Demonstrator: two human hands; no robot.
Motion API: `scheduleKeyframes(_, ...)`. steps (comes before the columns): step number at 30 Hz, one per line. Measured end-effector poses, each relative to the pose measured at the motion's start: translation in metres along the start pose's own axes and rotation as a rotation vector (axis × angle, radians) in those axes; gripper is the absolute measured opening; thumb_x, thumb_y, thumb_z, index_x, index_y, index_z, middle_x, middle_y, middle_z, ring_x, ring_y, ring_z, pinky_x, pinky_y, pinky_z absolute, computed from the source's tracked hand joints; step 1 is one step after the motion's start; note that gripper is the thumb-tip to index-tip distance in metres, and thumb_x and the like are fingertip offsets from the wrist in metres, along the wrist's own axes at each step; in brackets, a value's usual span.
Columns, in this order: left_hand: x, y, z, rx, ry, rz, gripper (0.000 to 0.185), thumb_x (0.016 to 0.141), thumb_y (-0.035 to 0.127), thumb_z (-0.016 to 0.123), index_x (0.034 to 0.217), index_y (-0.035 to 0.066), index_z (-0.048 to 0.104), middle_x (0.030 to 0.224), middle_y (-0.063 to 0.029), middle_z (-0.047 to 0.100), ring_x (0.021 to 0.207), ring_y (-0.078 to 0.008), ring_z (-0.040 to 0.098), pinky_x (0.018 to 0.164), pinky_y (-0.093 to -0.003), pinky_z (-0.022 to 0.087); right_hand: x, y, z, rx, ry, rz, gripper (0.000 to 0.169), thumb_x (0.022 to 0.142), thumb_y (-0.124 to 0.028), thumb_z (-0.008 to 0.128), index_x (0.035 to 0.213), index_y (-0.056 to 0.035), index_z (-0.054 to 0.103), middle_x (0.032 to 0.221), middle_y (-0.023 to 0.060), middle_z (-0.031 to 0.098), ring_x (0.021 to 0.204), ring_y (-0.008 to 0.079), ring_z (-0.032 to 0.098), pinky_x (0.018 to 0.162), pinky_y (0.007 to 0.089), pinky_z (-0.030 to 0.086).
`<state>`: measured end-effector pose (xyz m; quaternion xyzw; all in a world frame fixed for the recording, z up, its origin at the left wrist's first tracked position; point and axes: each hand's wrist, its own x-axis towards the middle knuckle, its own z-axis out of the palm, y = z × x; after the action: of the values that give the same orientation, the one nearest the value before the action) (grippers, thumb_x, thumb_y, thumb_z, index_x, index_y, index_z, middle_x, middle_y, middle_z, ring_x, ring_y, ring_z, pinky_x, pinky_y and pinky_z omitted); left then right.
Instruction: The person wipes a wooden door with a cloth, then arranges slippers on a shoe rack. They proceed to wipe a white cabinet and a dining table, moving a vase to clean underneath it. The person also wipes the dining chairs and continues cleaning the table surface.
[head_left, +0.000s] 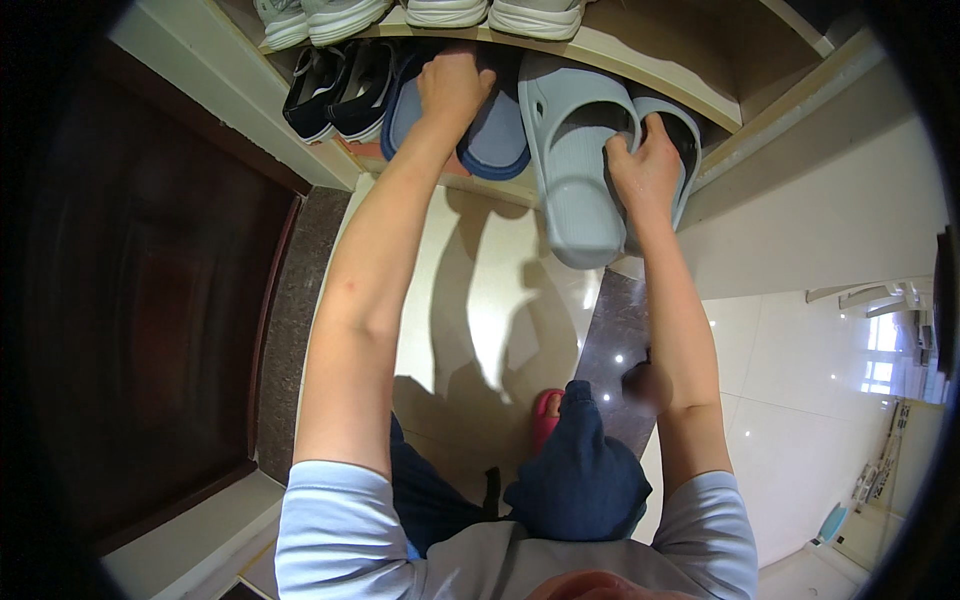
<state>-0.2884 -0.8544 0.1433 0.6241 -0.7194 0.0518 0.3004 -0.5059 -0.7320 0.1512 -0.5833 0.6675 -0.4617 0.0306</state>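
Observation:
My left hand (451, 84) reaches into the lower shelf, over a pair of blue slippers (496, 135); its fingertips are hidden in shadow, and whether it grips a slipper is unclear. My right hand (646, 163) holds a pair of grey-blue slide sandals (585, 195), the thumb at the inner edge of the larger-looking left one and the fingers at the strap of the right one. Their soles jut out past the shelf front. Left of the blue slippers stand dark canvas shoes (364, 97) with white soles.
White sneakers (446, 13) stand on the upper shelf board (637, 64). A dark brown door (165, 300) is on the left, and a cabinet side wall (810, 195) on the right. A pink slipper (546, 420) is on my foot below.

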Motion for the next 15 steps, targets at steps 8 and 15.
scheduleKeyframes(8, -0.063, -0.011, -0.084, -0.264, -0.064, 0.103, 0.025, 0.079, 0.020, 0.069, 0.081, 0.000, 0.055, 0.070, -0.0173, 0.059, 0.069, -0.0372, 0.060, 0.063, -0.0420, 0.048, -0.006, 0.012, -0.014, 0.253, -0.041, 0.027, 0.024, 0.073, -0.015, 0.062, 0.089, 0.0022, 0.056, 0.067, 0.0185, 0.051, 0.059, 0.0246, 0.045, 0.060, 0.0349, 0.043)
scheduleKeyframes(15, -0.126, -0.051, -0.116, -0.380, -0.072, 0.150, 0.023, 0.078, 0.012, 0.069, 0.078, 0.000, 0.050, 0.063, -0.0128, 0.049, 0.055, -0.0256, 0.051, 0.054, -0.0338, 0.043, 0.008, 0.004, 0.011, 0.066, 0.052, 0.007, 0.019, 0.072, -0.015, 0.060, 0.077, 0.0004, 0.049, 0.065, 0.0175, 0.053, 0.061, 0.0353, 0.054, 0.061, 0.0432, 0.045)
